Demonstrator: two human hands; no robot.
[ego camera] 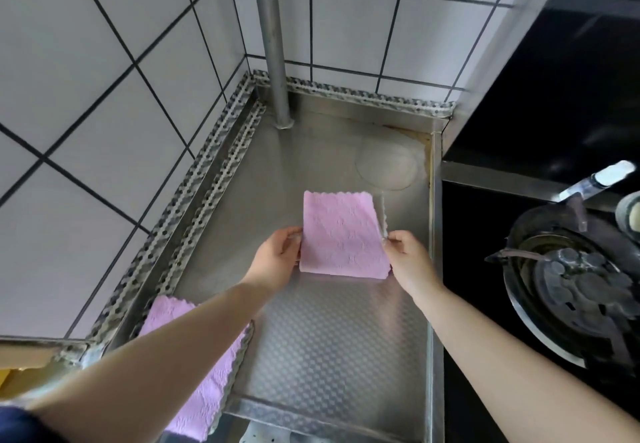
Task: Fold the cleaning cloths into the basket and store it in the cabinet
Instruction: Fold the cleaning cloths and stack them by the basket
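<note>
A folded pink cleaning cloth lies flat on the steel counter, its long side running away from me. My left hand pinches its left edge near the front corner. My right hand pinches the right edge, where a grey scalloped underside peeks out. A second pink cloth lies unfolded at the counter's front left, partly hidden under my left forearm and hanging over the front edge. No basket or cabinet is in view.
White tiled walls meet behind the counter, with a vertical metal pipe standing in the corner. A black gas hob with a burner sits to the right. A round water mark shows at the back right of the counter.
</note>
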